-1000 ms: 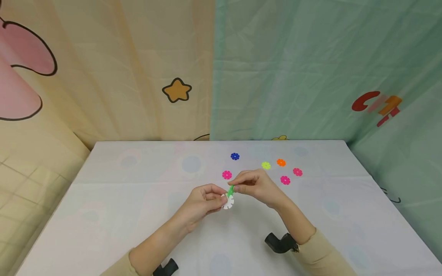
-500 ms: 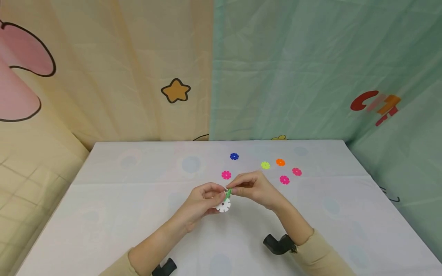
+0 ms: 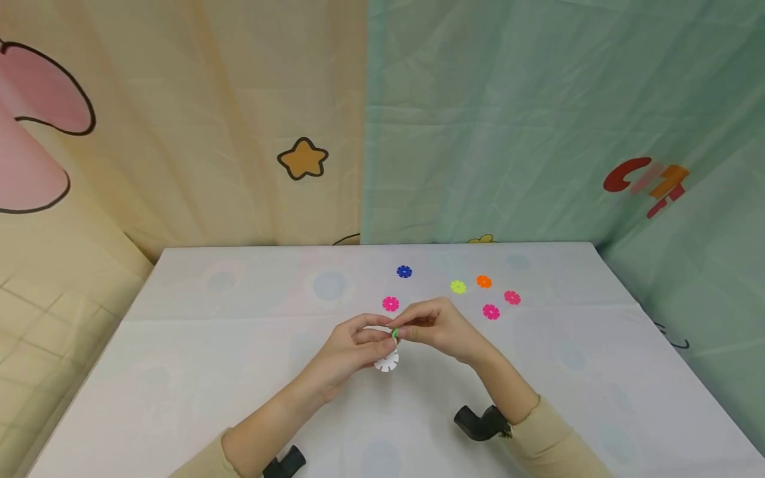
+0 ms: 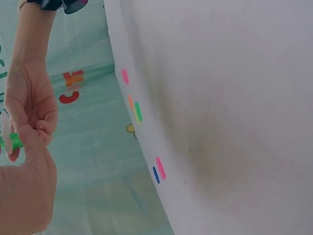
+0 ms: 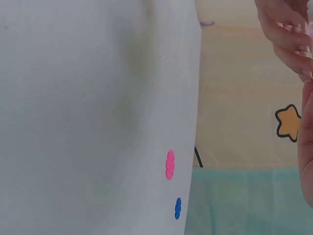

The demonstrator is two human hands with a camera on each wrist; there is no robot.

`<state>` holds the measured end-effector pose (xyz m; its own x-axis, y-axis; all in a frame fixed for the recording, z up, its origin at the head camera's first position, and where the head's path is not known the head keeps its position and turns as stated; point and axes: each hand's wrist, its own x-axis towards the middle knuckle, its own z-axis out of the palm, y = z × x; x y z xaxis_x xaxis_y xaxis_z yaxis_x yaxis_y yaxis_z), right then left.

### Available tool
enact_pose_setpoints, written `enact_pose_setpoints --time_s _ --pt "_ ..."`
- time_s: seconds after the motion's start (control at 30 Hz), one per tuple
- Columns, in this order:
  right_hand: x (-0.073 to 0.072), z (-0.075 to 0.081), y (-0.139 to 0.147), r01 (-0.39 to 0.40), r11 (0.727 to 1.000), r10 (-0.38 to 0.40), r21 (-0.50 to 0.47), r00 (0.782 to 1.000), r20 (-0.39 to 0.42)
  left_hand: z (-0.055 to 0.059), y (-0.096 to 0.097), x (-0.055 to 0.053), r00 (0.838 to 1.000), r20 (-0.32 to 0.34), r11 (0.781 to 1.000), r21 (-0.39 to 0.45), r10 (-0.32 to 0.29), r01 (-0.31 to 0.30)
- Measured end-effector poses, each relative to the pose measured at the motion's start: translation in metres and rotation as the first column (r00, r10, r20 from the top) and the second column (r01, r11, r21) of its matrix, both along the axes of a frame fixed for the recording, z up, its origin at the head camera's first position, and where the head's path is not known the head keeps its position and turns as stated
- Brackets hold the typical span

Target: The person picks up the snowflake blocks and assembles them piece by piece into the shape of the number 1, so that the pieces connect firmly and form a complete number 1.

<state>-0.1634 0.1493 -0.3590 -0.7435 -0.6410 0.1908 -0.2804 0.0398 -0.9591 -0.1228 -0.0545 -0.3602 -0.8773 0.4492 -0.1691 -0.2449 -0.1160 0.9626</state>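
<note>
A white notched disc (image 3: 387, 362) hangs below the left thumb, gripped by the left hand (image 3: 349, 346). Beside it the right hand (image 3: 441, 328) pinches a small green piece (image 3: 394, 333) between thumb and index finger. The two hands meet above the table, and fingers cover most of the green piece. In the left wrist view the green piece (image 4: 15, 141) and the white disc (image 4: 6, 131) touch or overlap at the fingertips; how they are joined I cannot tell. In the right wrist view both hands sit at the right edge, partly cut off.
Loose notched discs lie beyond the hands on the white table (image 3: 239, 372): blue (image 3: 404, 271), yellow-green (image 3: 458, 287), orange (image 3: 484, 281), and pink ones (image 3: 390, 303), (image 3: 491, 312), (image 3: 512, 297). Printed curtains hang behind the table's far edge.
The green piece has sunk further behind the fingers, and the right fingertips have moved left, closer to the left hand. The white disc sits slightly lower and further left. The loose discs stay put.
</note>
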Motion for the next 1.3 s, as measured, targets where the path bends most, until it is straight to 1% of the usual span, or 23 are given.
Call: enact_pose_setpoints --time_s 0.17,0.4,0.63,0.7,0.87,1.0,1.17,1.3 --pt "-0.001 0.000 0.002 0.030 0.999 -0.031 0.043 1.000 0.007 -0.002 0.000 0.000 1.000 0.006 1.000 -0.007 0.009 -0.009" --pt "-0.003 0.003 0.004 0.068 0.992 -0.071 0.106 0.997 0.028 -0.003 0.000 0.001 1.000 -0.002 0.999 -0.031 0.019 -0.020" --pt "-0.010 0.001 0.008 0.116 0.982 -0.124 0.148 0.991 0.051 -0.004 -0.003 0.002 0.999 -0.004 0.998 -0.057 0.031 -0.032" --pt "-0.013 0.000 0.009 0.136 0.978 -0.149 0.158 0.986 0.069 -0.005 -0.004 0.001 0.999 -0.003 0.997 -0.064 0.037 -0.037" --pt "-0.024 -0.004 0.011 0.174 0.969 -0.195 0.176 0.975 0.110 -0.007 -0.007 0.001 0.999 -0.001 0.995 -0.085 0.043 -0.043" --pt "-0.033 -0.008 0.009 0.200 0.954 -0.231 0.222 0.965 0.125 -0.008 -0.008 0.000 0.999 0.000 0.994 -0.095 0.045 -0.045" --pt "-0.048 -0.015 0.003 0.225 0.930 -0.270 0.290 0.954 0.128 -0.009 -0.010 -0.001 0.999 0.002 0.994 -0.100 0.053 -0.053" --pt "-0.059 -0.022 -0.002 0.266 0.904 -0.326 0.334 0.935 0.141 -0.011 -0.011 -0.002 0.998 0.011 0.992 -0.104 0.068 -0.067"
